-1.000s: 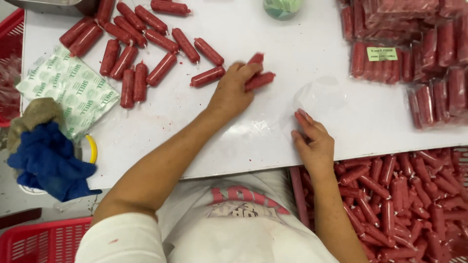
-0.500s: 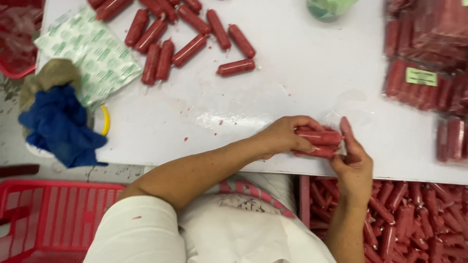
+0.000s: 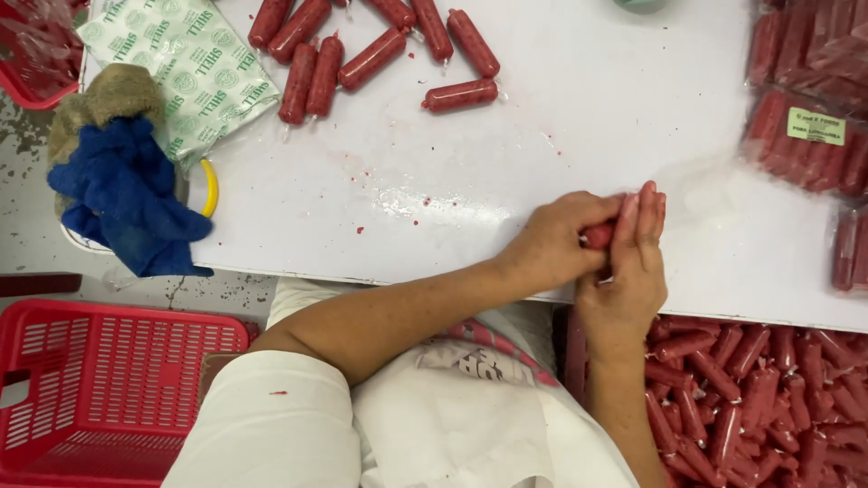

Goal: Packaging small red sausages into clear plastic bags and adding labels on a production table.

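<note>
Both hands meet at the tabletop (image 3: 561, 136) edge: the left hand (image 3: 551, 248) is clamped on a few sausages (image 3: 597, 237), with the right hand (image 3: 633, 271) pressed flat against them. Filled packs (image 3: 805, 136) lie right of the hands. By my reading much remains: loose sausages (image 3: 371, 54) wait up-left of them.

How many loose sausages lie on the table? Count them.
9 loose sausages: five along the top edge, three just below, one alone at right. More may be cut off above; the held sausage in the left hand is extra.
</note>
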